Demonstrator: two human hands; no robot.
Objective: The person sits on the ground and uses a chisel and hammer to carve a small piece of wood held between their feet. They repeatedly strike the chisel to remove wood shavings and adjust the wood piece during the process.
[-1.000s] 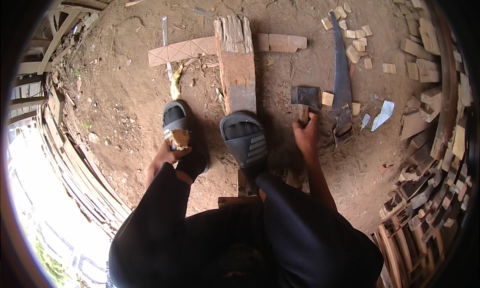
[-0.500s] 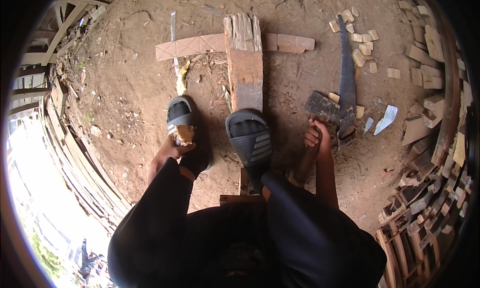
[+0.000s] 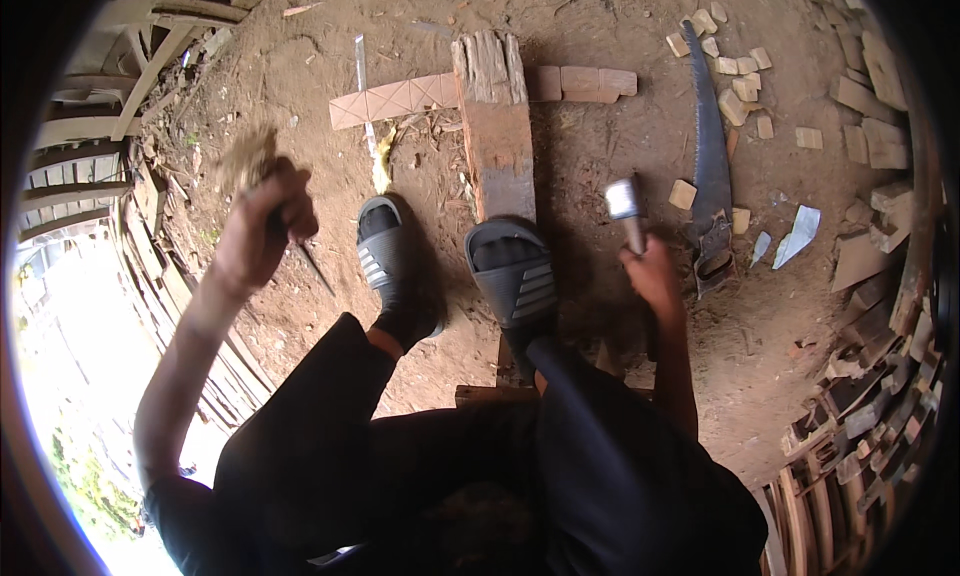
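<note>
Raised at the left, my left hand (image 3: 262,231) is closed around a chisel-like tool (image 3: 312,268) with a frayed wooden handle top and a thin metal shank pointing down; motion blurs it. My right hand (image 3: 652,276) grips a hammer (image 3: 622,200) by its handle, the bright round face of its head turned up. Between them a thick weathered wooden beam (image 3: 500,161) lies on the ground, with my right sandalled foot (image 3: 510,271) on its near end. A curved wooden strip (image 3: 400,102) marked with crosses lies crosswise, its middle hidden by the beam.
A handsaw (image 3: 711,146) lies right of the hammer, near several small wood blocks (image 3: 735,106) and a shiny scrap (image 3: 797,236). Wood pieces pile up along the right edge (image 3: 880,226). A thin metal strip (image 3: 362,66) and a yellowish scrap (image 3: 382,161) lie beyond my left foot (image 3: 388,256).
My left hand has risen from beside my left foot, moving up and left with the chisel-like tool. My right hand has lifted and turned the hammer, so its face now shows.
</note>
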